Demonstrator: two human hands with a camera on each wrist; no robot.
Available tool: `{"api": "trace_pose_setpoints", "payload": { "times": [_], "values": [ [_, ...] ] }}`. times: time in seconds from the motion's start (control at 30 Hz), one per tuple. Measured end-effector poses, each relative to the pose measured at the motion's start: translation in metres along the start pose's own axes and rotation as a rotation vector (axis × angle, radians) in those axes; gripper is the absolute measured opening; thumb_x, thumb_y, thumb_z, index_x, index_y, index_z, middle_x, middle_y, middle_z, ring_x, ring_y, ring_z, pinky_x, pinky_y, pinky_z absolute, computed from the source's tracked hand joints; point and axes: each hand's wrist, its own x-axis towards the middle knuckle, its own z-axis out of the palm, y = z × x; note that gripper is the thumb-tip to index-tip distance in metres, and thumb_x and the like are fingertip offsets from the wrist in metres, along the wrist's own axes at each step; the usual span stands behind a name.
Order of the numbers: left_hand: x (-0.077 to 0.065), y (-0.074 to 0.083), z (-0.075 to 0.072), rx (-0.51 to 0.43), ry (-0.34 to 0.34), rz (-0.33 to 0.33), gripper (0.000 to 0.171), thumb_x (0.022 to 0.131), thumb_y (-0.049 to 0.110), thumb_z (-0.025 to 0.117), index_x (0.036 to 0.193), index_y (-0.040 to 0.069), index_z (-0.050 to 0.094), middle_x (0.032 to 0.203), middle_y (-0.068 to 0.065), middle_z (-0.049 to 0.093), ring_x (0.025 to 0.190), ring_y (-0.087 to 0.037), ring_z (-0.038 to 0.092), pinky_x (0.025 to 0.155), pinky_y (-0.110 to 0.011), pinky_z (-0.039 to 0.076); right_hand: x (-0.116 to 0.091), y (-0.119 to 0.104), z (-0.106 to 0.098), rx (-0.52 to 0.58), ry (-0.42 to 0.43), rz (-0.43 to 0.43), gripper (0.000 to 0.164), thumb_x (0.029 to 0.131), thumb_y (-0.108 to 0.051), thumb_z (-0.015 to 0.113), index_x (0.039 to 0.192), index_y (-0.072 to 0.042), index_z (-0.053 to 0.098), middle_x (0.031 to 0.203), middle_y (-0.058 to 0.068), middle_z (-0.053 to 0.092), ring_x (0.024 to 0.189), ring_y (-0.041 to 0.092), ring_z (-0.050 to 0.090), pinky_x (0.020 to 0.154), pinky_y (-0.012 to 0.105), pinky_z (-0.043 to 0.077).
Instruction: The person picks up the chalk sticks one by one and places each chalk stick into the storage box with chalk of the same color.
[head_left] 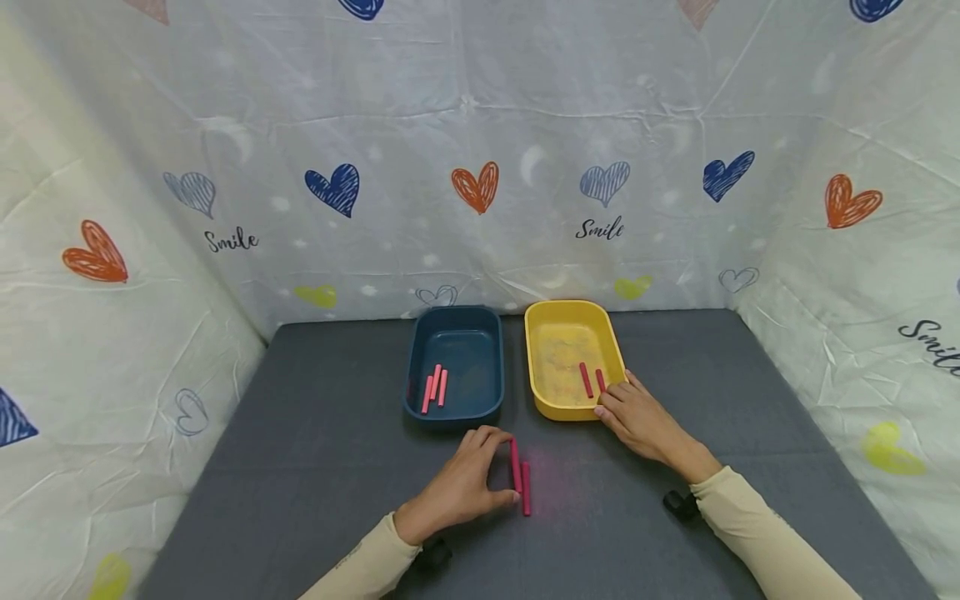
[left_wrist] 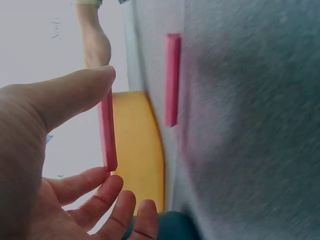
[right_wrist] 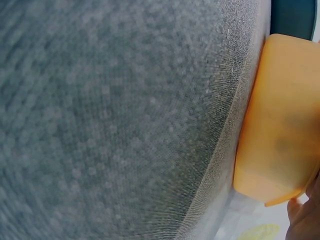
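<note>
My left hand (head_left: 468, 479) pinches a dark pink chalk stick (head_left: 515, 465) end to end, the thumb at one end and a fingertip at the other. Just right of it lies a similar pink stick (left_wrist: 172, 80) on the grey table. My right hand (head_left: 641, 417) is at the near right corner of the yellow tray (head_left: 551, 408), its fingertips over the rim. They cover the near end of a dark red chalk stick (head_left: 599, 379); whether they grip it is hidden. Another dark red stick (head_left: 586, 380) lies beside it in the tray.
A dark blue tray (head_left: 459, 342) stands left of the yellow one, with light pink chalk sticks (head_left: 442, 388) in its near left part. Pink dust (head_left: 551, 479) marks the grey tabletop. Behind and at both sides hangs a white cloth (head_left: 405, 242) printed with hearts.
</note>
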Motion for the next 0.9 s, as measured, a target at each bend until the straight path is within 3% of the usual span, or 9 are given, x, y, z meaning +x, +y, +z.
{"api": "trace_pose_setpoints", "payload": {
  "times": [0.27, 0.47, 0.9],
  "values": [
    [0.007, 0.005, -0.016, 0.012, 0.085, 0.039, 0.076, 0.076, 0.039, 0.084, 0.138, 0.013, 0.048, 0.134, -0.004, 0.049, 0.122, -0.02, 0.044, 0.1, -0.043, 0.049, 0.001, 0.0, 0.0, 0.005, -0.004, 0.001, 0.014, 0.1, -0.025, 0.055, 0.091, -0.016, 0.06, 0.093, 0.003, 0.062, 0.097, 0.024, 0.059, 0.116, 0.058, 0.027],
    [0.014, 0.009, -0.025, -0.011, 0.101, 0.033, 0.078, 0.077, 0.038, 0.083, 0.141, 0.014, 0.046, 0.138, -0.004, 0.047, 0.123, -0.02, 0.043, 0.101, -0.042, 0.049, 0.001, -0.001, 0.001, 0.003, -0.001, -0.002, 0.014, 0.1, -0.025, 0.055, 0.091, -0.016, 0.06, 0.093, 0.003, 0.062, 0.097, 0.024, 0.059, 0.116, 0.058, 0.028],
    [0.047, 0.02, -0.035, -0.094, 0.129, -0.004, 0.078, 0.079, 0.039, 0.081, 0.144, 0.019, 0.042, 0.142, -0.002, 0.042, 0.126, -0.02, 0.042, 0.103, -0.045, 0.048, 0.0, 0.0, 0.001, -0.001, 0.001, -0.005, 0.014, 0.1, -0.024, 0.055, 0.089, -0.016, 0.058, 0.092, 0.003, 0.061, 0.095, 0.024, 0.059, 0.115, 0.059, 0.028]
  ]
}}
